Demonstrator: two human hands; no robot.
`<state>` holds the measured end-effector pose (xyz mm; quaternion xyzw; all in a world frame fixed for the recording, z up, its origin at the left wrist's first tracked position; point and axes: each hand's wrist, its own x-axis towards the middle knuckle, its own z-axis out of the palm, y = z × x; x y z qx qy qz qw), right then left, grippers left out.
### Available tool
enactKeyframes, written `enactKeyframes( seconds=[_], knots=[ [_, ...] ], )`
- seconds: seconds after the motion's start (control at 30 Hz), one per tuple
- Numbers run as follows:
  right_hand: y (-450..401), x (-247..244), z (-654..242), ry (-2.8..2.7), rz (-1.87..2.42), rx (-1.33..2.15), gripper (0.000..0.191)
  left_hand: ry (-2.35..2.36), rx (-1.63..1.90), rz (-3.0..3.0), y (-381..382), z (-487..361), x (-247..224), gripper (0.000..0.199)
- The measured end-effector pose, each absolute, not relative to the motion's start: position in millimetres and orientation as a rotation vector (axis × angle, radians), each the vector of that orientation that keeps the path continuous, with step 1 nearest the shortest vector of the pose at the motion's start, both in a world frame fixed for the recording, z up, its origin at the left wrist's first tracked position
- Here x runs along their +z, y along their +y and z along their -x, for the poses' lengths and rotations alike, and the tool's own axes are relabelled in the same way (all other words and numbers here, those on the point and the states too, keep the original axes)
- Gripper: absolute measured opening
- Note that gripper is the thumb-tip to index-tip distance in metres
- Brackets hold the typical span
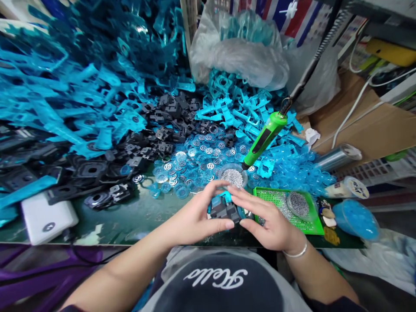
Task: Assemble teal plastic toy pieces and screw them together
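My left hand (193, 212) can slide along the green bench top (136, 225) toward 9 o'clock until the white power bank (48, 219); the glitter bowl (232, 177) blocks 12 o'clock, the green perforated tray (286, 208) 3 o'clock

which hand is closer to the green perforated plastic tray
Right. The right hand reaches over the left corner of the green perforated plastic tray. The left hand is farther away, on the other side of the black plastic part that both hands hold.
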<state>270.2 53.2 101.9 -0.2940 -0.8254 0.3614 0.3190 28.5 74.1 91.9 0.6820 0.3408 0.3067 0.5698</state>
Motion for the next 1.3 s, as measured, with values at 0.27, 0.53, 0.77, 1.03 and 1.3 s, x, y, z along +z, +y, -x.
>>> enactKeyframes(
  seconds=[0.27, 0.53, 0.77, 1.03, 1.3],
  knots=[
    [53, 77, -261, -2.3, 0.702, 0.755, 0.066, 0.882, 0.732, -1.547, 69, -25, 82, 0.1],
    [61, 71, -239, -2.012, 1.162, 0.469, 0.074, 1.116, 1.41, -0.797, 84, -68, 50, 0.047],
    [58, 52, -235, -2.057, 1.328, 0.554, 0.028, 1.179, 1.504, -0.576, 77, -65, 28, 0.046],
    [62, 18, -259, -2.27, 1.068, 0.75, 0.03, 1.487, 1.044, -0.924, 63, 1, 4, 0.06],
    [57, 22, -240, -2.5, 1.167, 0.543, 0.029, 1.42, 0.901, -1.118, 68, 15, -20, 0.064]
  ],
)
